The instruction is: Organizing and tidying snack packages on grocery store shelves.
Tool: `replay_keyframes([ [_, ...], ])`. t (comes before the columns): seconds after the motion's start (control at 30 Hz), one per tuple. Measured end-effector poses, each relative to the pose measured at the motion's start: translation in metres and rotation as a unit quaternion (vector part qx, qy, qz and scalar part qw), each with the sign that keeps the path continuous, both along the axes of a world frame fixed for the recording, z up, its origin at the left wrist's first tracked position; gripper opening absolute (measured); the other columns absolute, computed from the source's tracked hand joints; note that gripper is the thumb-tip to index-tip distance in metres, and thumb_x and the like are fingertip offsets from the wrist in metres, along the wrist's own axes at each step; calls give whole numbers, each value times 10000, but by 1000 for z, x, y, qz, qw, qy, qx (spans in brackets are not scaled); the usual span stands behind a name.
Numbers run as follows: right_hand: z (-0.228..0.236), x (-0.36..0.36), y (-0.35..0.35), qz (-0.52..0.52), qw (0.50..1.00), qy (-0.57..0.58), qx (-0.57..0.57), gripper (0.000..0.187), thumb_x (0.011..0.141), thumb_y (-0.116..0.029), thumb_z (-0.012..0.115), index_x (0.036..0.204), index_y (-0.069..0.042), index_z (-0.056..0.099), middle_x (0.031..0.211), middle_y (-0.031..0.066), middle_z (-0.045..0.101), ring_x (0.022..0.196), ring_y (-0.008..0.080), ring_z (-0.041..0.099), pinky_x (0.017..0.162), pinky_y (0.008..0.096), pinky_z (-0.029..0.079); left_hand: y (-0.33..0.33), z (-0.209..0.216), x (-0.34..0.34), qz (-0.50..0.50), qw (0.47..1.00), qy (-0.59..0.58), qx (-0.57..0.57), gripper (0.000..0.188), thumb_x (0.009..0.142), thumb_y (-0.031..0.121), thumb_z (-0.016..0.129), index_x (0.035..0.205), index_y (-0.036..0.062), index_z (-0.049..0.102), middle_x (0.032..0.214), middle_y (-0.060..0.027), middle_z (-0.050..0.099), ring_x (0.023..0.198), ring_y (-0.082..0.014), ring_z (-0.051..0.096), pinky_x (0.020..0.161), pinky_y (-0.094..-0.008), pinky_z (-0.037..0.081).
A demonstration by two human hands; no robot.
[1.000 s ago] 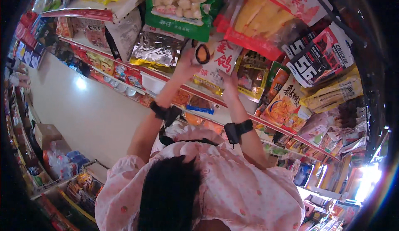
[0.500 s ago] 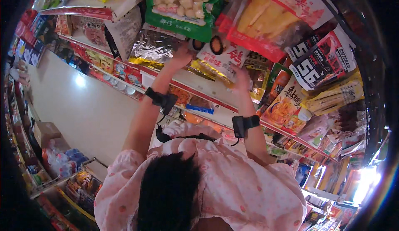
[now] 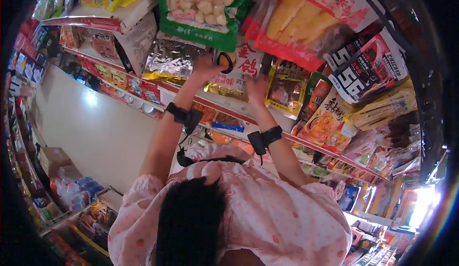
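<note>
A white snack bag (image 3: pixel 241 72) with red lettering, black oval pictures and a gold lower edge rests on the shelf in front of me, between my hands. My left hand (image 3: pixel 207 70) is closed on its left side, the fingertips partly hidden. At its right edge is my right hand (image 3: pixel 257 89), its fingers pressed on the bag. To the left lies a silver and yellow bag (image 3: pixel 169 58), close by my left hand. A dark bag with a yellow border (image 3: pixel 288 86) sits just right of my right hand. Both wrists carry black straps with small devices.
Above hang a green bag of pale round balls (image 3: pixel 201 29) and a red-edged bag of yellow strips (image 3: pixel 299 24). More packets, including a black and red one (image 3: pixel 370 70), crowd the right. The shelf edge (image 3: pixel 234 105) runs below my hands. A cardboard box (image 3: pixel 53 158) stands far left.
The white snack bag has turned from a slant to more upright. My right hand has moved left onto its edge. The dark yellow-bordered bag shows more fully now.
</note>
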State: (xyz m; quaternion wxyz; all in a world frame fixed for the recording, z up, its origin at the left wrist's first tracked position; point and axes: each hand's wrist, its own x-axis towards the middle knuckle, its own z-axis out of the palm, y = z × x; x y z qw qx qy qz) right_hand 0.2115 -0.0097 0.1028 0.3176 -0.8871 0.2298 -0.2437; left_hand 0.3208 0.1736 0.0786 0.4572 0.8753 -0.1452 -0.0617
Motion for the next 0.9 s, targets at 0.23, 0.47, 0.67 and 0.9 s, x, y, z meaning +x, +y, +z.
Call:
replay_keyframes([
  [0.23,20,-24,1,119,962,-77,235,420,697,-206,644,1031,9,507,952,143,555,875,259,551,753,359,442,-12,30,-44,72,990,-32,-116,761,594,371,742,1101,-81,399,1016,-226,527,943,-307,543,825,-346,419],
  [0.47,19,-55,-13,149,918,-92,356,614,670,-19,687,1177,-27,340,1064,128,531,955,175,532,783,308,455,-5,42,-84,-17,971,-47,-235,662,668,213,715,1159,-34,346,990,-159,551,877,-253,562,767,-306,435],
  [0.67,6,-67,-28,192,937,-76,283,596,645,-163,734,1118,4,412,996,144,585,941,224,557,825,320,435,-6,68,-119,-39,963,-16,-268,493,736,119,665,1130,5,392,919,-98,577,813,-158,560,711,-287,452],
  [0.9,21,-68,-35,177,941,-108,268,555,642,-242,747,1056,4,471,969,157,599,893,246,576,810,359,437,-19,64,-109,-28,955,19,-295,427,733,135,682,1051,-6,434,921,-88,576,822,-115,536,709,-273,452],
])
